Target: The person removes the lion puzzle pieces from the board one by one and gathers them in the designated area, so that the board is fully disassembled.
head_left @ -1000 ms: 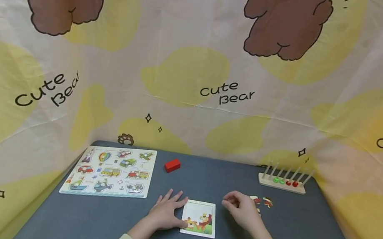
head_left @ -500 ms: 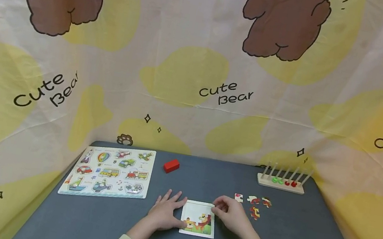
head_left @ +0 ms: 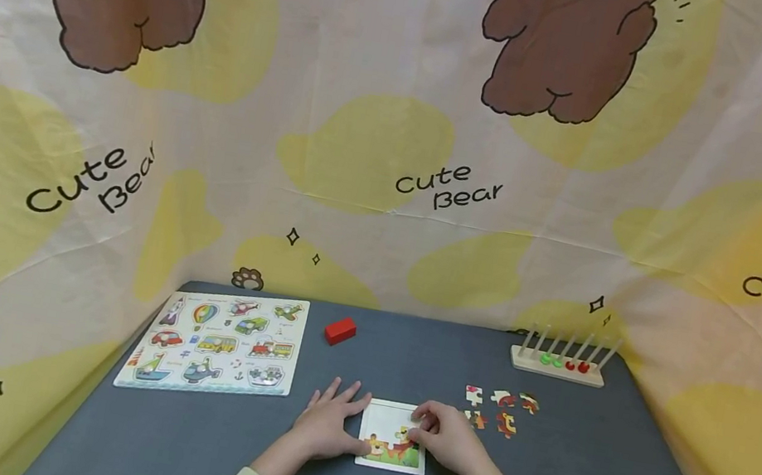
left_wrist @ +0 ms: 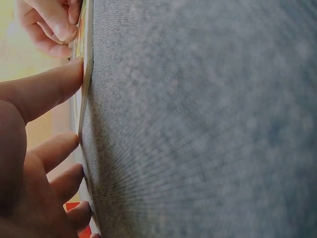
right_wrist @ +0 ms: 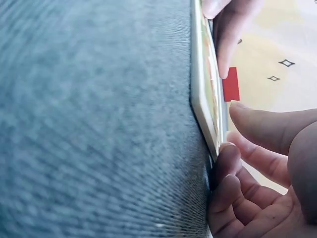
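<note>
A small white-framed puzzle tray (head_left: 386, 466) lies on the table, with animal-and-grass puzzle pieces (head_left: 391, 449) filling its lower part. My left hand (head_left: 328, 426) rests at its left side, fingers spread, the thumb over the lower left edge. Over the tray's right side, my right hand (head_left: 449, 438) has thumb and forefinger curled toward each other, holding a puzzle piece that the fingers mostly hide. The right wrist view shows the right fingertips (right_wrist: 233, 106) close to the tray (right_wrist: 203, 99). In the left wrist view, the left thumb (left_wrist: 59, 82) touches the tray's edge.
Several loose puzzle pieces (head_left: 503, 398) lie to the right. A large vehicle puzzle board (head_left: 178, 363) is at the left, and a red block (head_left: 340, 331) sits behind the tray. A peg stand (head_left: 556, 368) with green and red beads stands at the back right.
My right hand has moved left from beside the loose pieces to over the tray's right side, uncovering more loose pieces. My left hand has stayed at the tray.
</note>
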Motion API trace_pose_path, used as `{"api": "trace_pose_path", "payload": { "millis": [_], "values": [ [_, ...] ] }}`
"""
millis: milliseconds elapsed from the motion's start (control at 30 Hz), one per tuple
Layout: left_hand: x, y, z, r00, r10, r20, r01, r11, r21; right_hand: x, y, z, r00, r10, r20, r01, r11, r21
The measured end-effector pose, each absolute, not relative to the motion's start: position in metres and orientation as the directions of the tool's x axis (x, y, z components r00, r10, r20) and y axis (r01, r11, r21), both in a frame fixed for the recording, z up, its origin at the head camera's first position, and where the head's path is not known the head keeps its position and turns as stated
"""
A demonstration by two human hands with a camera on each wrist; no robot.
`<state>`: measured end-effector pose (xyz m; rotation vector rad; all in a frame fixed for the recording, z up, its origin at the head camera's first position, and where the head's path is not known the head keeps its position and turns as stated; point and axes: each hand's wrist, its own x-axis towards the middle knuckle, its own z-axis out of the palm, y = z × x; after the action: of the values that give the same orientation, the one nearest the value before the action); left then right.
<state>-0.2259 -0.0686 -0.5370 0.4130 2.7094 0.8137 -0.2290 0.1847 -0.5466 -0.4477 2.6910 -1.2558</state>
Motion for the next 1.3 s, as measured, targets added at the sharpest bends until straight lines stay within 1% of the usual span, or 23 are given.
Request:
{"api": "trace_pose_path", "payload": {
  "millis": [133,500,867,1167,1300],
  "values": [
    [-0.2262,-0.0690,-0.5379,-0.920,0.347,-0.184,0.187,0.800,0.570,-0.2283,0.1832,-0.5462,-0.942,-0.336,0.006,-0.229,0.629,-0.743],
    [-0.2263,-0.0698,-0.5391,-0.919,0.348,-0.184,0.189,0.801,0.568,-0.2258,0.1786,-0.5451,-0.945,-0.328,-0.021,-0.215,0.666,-0.715],
    [-0.2257,-0.0700,-0.5380,-0.919,0.348,-0.185,0.192,0.805,0.561,-0.2262,0.1777,-0.5453,-0.943,-0.331,-0.011,-0.221,0.654,-0.723],
    [-0.2269,-0.0684,-0.5401,-0.919,0.349,-0.183,0.194,0.805,0.560,-0.2245,0.1793,-0.5406,-0.948,-0.318,-0.023,-0.188,0.617,-0.764],
    [-0.2275,-0.0685,-0.5401,-0.920,0.345,-0.186,0.190,0.808,0.558,-0.2242,0.1789,-0.5400,-0.935,-0.353,-0.020,-0.218,0.619,-0.754]
  ]
}}
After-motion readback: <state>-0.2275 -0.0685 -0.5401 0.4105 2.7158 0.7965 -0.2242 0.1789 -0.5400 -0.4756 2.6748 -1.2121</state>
